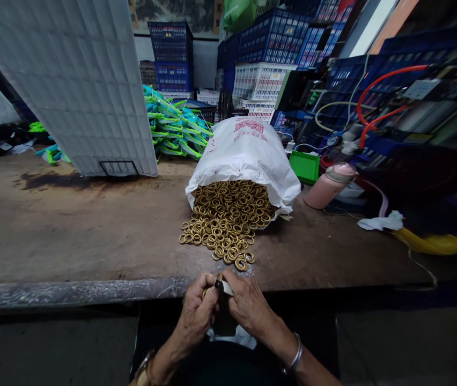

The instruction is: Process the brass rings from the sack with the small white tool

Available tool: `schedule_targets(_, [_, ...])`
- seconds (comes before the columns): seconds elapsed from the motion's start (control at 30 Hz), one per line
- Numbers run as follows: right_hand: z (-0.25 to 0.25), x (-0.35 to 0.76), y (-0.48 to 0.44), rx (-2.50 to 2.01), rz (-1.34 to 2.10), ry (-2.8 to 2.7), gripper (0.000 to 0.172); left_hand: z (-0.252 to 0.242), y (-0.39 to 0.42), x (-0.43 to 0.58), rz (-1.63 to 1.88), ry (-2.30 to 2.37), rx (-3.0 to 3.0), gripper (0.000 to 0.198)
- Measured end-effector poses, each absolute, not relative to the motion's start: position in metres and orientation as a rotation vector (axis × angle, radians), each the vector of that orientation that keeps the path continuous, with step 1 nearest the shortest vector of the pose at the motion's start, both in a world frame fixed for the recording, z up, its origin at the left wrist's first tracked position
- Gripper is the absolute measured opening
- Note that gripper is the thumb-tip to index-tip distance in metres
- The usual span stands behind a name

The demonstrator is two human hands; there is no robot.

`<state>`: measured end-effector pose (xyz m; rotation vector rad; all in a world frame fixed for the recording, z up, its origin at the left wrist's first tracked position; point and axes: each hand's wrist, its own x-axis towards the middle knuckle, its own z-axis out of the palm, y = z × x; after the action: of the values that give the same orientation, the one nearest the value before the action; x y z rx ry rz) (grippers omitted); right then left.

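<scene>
left hand [197, 305] and right hand [249, 301] pinch a dark piece [219, 286]; sack [244, 153], pink bottle [324, 188] beyond.

Workshop | worn workbench [91, 236] | stacked plastic crates [266, 80] | bulk rings [230, 222]

Stuff I can't make out on this bench

So the left hand [197, 308] and right hand [250, 301] cover a lot of that small black-and-white piece [224, 288], no clue what it is. Ring pile [232, 214] disappears into the white sack [236, 155], and its red print [249, 128] is too fuzzy to read. Tall white panel [95, 96] gets chopped up top and blocks part of the green-and-turquoise heap [178, 128].
</scene>
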<state>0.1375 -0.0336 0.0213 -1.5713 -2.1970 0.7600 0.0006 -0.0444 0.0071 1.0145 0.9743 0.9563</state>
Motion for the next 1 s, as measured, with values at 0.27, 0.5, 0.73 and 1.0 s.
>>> schedule_targets(0.27, [0.025,0.132,-0.037,-1.661,0.692,-2.207,0.017,0.004,-0.045,-0.001,0.962,0.967,0.993,0.028])
schedule_targets(0.5, [0.012,0.157,-0.02,-2.032,0.465,-2.116,0.027,0.019,-0.059,-0.004,0.862,0.83,0.981,0.026])
schedule_targets(0.73, [-0.007,0.205,0.004,-2.027,0.336,-1.848,0.015,0.015,-0.05,0.002,0.865,0.685,0.629,0.024])
schedule_targets(1.0, [-0.019,0.196,0.012,-1.899,0.311,-1.935,0.015,0.012,-0.043,0.001,0.893,0.73,0.518,0.017])
